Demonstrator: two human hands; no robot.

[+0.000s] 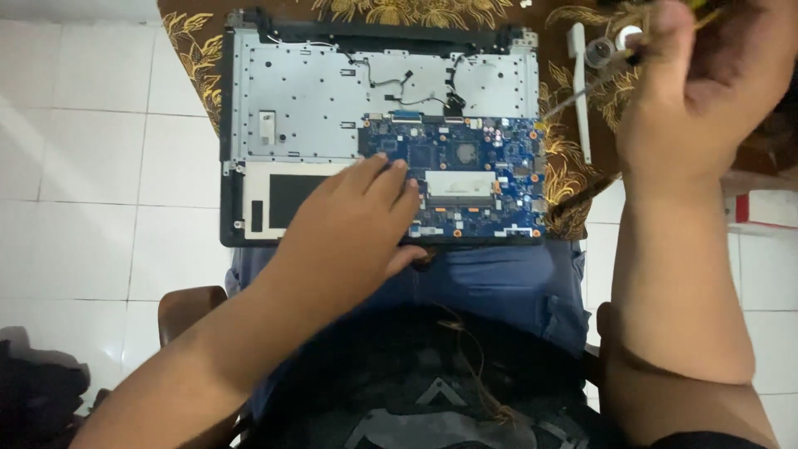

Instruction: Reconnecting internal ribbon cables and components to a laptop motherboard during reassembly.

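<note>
Lying crosswise, opened laptop [378, 125], seemingly unscrewed

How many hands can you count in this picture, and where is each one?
2. The left hand rests flat on the opened laptop, over its blue circuit board. The right hand is raised at upper right, gripping a screwdriver.
</note>
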